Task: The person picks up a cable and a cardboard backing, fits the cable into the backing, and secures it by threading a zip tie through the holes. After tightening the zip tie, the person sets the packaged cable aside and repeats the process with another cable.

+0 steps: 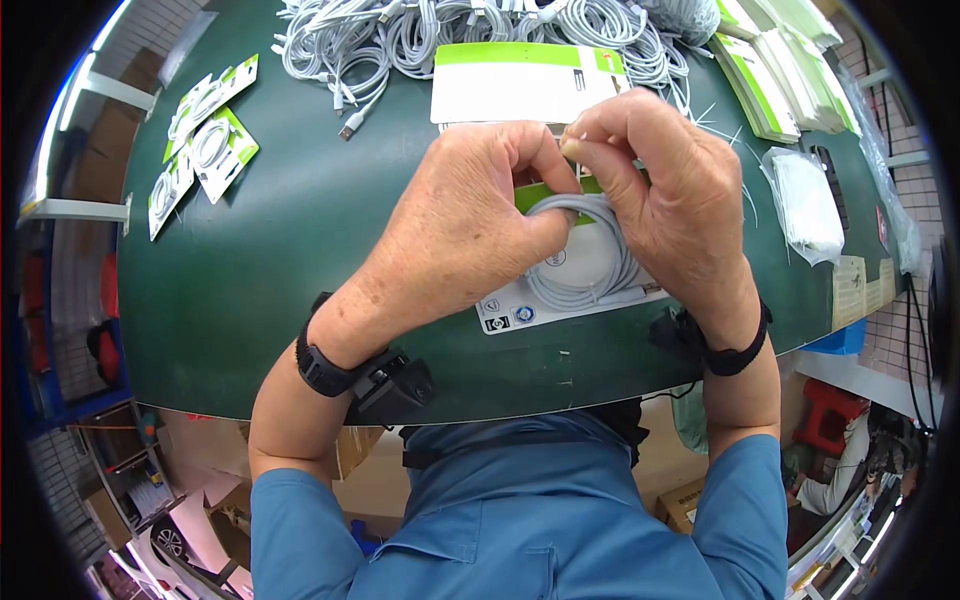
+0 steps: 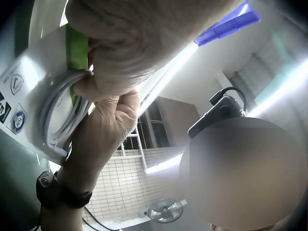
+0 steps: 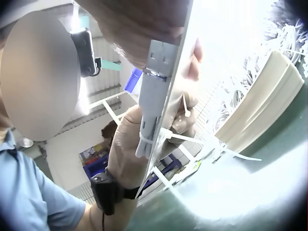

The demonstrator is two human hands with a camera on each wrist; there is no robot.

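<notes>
My left hand (image 1: 460,210) grips the upper left of a white and green card (image 1: 512,302), its thumb on a coiled grey cable (image 1: 562,296). At the card's top edge, my right hand (image 1: 680,190) pinches thumb and forefinger together; what lies between them is too small to tell. In the left wrist view the coil (image 2: 50,108) rests against the printed face of the card (image 2: 31,91). The right wrist view shows a USB plug (image 3: 159,57) on the card's front and thin white ties (image 3: 185,139) sticking out behind it.
Beyond the hands is a stack of cards (image 1: 500,85), with many coiled cables (image 1: 410,35) behind. Several carded cables (image 1: 212,145) lie at the left of the green table (image 1: 250,320). More card stacks (image 1: 755,90) and a white plastic packet (image 1: 805,205) are at the right.
</notes>
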